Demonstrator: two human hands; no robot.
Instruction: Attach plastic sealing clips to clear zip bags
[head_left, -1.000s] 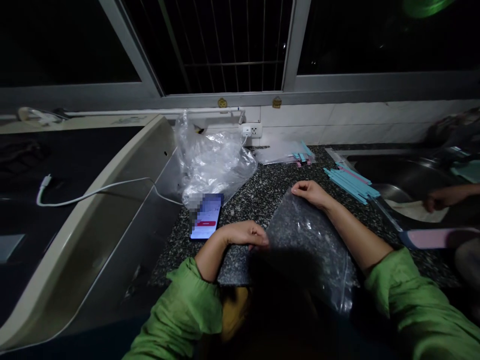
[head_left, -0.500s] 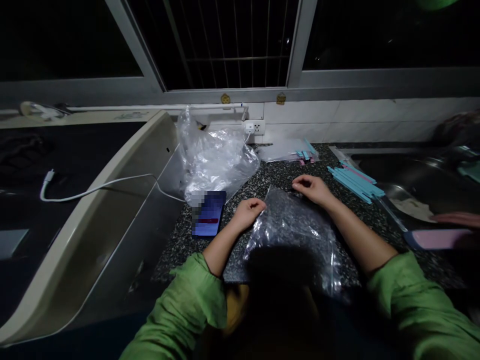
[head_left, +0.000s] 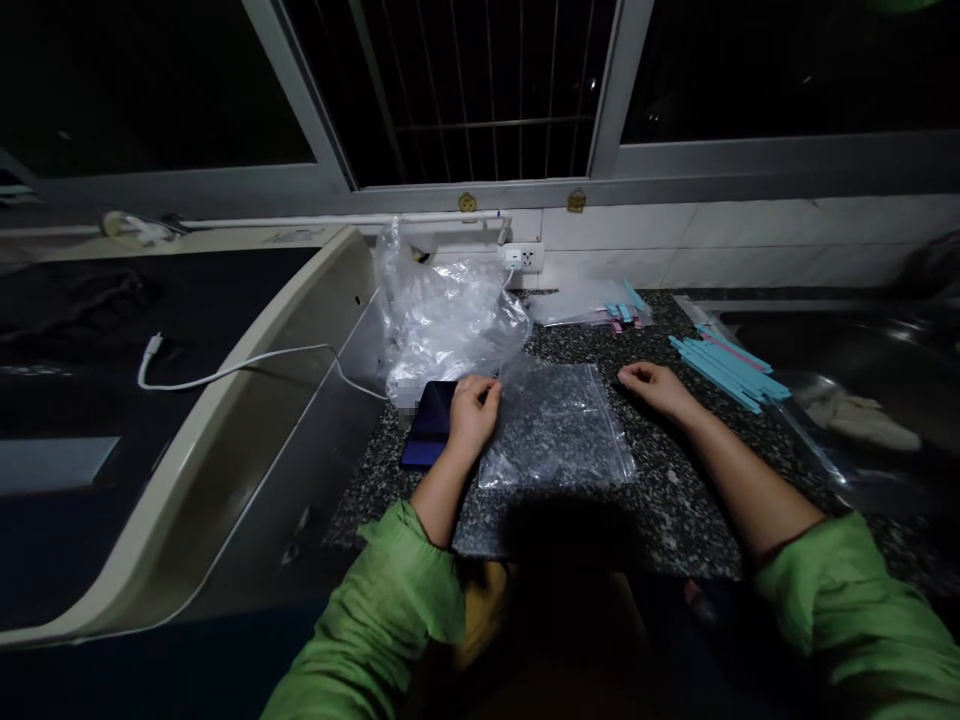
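Observation:
A clear plastic bag (head_left: 555,425) lies nearly flat on the dark speckled counter. My left hand (head_left: 472,415) is closed in a pinch at the bag's upper left edge and partly covers a phone (head_left: 427,425). To the right of the bag, apart from it, my right hand (head_left: 660,388) has its fingers curled in with the thumb against them, and nothing shows in it. Nearest to the right hand is a bundle of thin light-blue strips (head_left: 727,370) with a pink one among them.
Behind my left hand sits a crumpled clear plastic bag (head_left: 450,320). A flat clear packet (head_left: 577,303) with blue and pink pieces lies by the wall. A white cable (head_left: 247,360) crosses the appliance at left; a sink (head_left: 810,325) is at right.
The bag has been laid flatter, shifting left with my left hand. My right hand has moved away from its edge. Another person's hand and the pink object at right are out of view.

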